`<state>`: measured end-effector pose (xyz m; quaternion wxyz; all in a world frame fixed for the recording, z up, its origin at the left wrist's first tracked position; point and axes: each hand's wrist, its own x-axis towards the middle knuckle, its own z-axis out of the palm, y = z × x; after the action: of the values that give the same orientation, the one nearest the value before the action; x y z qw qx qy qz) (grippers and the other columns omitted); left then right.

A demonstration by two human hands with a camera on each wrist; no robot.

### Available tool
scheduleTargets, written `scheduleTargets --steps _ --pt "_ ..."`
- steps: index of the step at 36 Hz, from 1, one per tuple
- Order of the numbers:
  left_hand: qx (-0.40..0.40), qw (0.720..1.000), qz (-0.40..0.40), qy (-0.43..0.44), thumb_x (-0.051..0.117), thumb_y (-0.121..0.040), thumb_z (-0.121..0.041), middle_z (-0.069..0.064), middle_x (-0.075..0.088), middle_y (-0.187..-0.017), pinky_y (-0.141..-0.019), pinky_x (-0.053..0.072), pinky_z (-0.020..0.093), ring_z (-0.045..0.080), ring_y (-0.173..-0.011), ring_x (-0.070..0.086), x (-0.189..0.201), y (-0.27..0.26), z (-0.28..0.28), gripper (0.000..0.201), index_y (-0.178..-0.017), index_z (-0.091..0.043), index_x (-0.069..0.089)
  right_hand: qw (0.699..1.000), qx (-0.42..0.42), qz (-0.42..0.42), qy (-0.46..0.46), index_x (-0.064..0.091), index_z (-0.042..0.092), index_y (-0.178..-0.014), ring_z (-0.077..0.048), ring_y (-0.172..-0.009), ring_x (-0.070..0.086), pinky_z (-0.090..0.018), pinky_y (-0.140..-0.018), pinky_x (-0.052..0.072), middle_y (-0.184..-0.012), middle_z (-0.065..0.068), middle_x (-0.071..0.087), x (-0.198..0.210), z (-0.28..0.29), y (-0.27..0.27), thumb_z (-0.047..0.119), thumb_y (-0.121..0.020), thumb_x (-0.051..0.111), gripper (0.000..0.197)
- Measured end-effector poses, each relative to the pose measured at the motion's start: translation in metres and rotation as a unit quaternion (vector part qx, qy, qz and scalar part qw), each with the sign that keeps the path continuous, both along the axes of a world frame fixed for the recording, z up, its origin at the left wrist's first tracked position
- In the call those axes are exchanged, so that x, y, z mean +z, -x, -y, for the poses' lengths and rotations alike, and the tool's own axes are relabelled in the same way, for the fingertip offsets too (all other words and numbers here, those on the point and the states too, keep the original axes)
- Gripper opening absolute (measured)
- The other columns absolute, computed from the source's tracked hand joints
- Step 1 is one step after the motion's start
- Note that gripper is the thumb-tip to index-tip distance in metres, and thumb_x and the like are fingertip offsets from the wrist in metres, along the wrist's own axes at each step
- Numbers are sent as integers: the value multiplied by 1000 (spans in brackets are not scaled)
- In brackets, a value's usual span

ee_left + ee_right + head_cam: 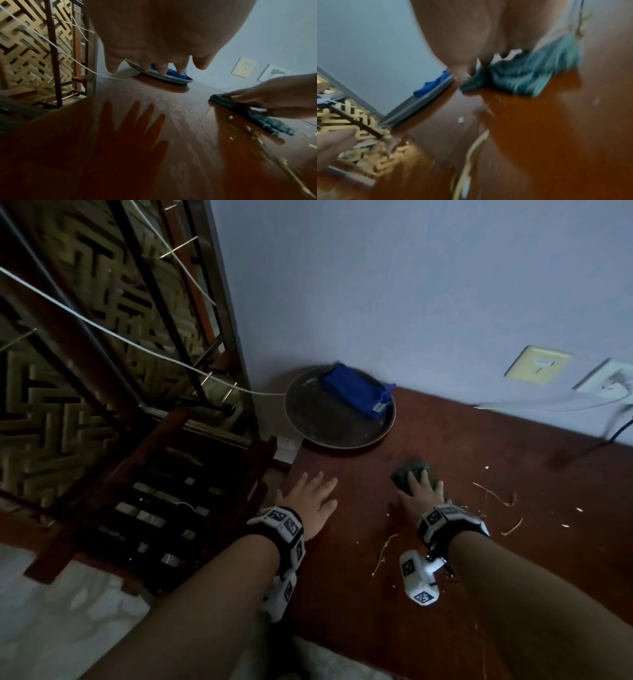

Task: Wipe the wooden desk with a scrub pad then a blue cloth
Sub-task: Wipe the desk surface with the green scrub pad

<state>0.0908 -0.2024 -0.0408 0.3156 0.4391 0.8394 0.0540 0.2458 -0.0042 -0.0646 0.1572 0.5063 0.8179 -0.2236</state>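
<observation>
Two hands over one wooden desk [445, 542], which fills the lower right of the head view, reddish and glossy, set against a pale wall [411, 285]. Carved lattice screen [68, 337] takes the upper left. At the desk's far left corner, centre of frame, a round dark tray [325, 433] carries the blue cloth [352, 390], folded, untouched, well apart from both hands.

Scrub pad [412, 470], dark green and fibrous, lies flat on the desk right of centre, under the right hand [419, 494]. Pale crumbs and thin stalk-like bits [496, 498] are scattered to its right and nearer the camera.

Judgement: scrub stage in progress, cloth stage not begun. To do it well, keep the pad flat with even pressure, work in overlapping passes, and herd the debris toward one edge rather than spreading it; mind the tray and the cable at the wall.

Fingers: the right hand's fingers [240, 96] lie nearly straight on top of the pad, pressing it down, not curled round it. Left hand [313, 496] is spread, fingers [162, 67] extended and apart, holding nothing, hovering low over bare wood at the desk's left edge; contact with the surface cannot be told.
</observation>
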Motion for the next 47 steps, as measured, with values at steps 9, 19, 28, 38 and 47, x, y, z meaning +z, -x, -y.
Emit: scheduleTargets --steps 9,19,28,38,47 --pt "-32 999 -30 9 21 -101 -50 -14 -8 -161 -114 7 61 14 -148 -10 1 8 -30 54 -151 -44 0 987 158 33 15 -6 45 -146 -24 -143 -20 -53 -114 -4 -155 14 -19 0 35 38 60 -92 28 65" --pt "-108 991 -72 15 19 -101 -51 -16 -13 -160 -112 1 66 13 -146 -17 12 12 -61 55 -150 -45 -4 912 408 38 21 -1 48 -145 -16 -139 -29 -44 -113 -13 -153 20 -20 22 60 -19 44 -99 31 57" --pt "-146 987 -65 8 18 -101 -50 -18 -13 -159 -112 0 66 13 -146 -18 8 6 -103 54 -149 -46 -5 974 220 62 -3 -8 48 -144 -22 -143 -20 -49 -116 -3 -154 16 -19 10 -13 -22 49 -98 24 56" --pt "-156 985 -74 16 17 -100 -52 -17 -13 -159 -111 -3 68 14 -146 -17 4 9 -168 54 -149 -47 -6 998 -51 33 4 2 41 -148 -29 -145 -11 -55 -113 2 -158 11 -11 2 -120 -9 52 -97 26 58" --pt "-156 983 -94 12 15 -101 -51 -15 -13 -160 -111 -4 68 15 -146 -17 4 18 -233 53 -149 -45 -7 995 -92 27 12 5 41 -148 -29 -145 -11 -53 -114 1 -158 10 -10 3 -220 -2 53 -95 31 60"
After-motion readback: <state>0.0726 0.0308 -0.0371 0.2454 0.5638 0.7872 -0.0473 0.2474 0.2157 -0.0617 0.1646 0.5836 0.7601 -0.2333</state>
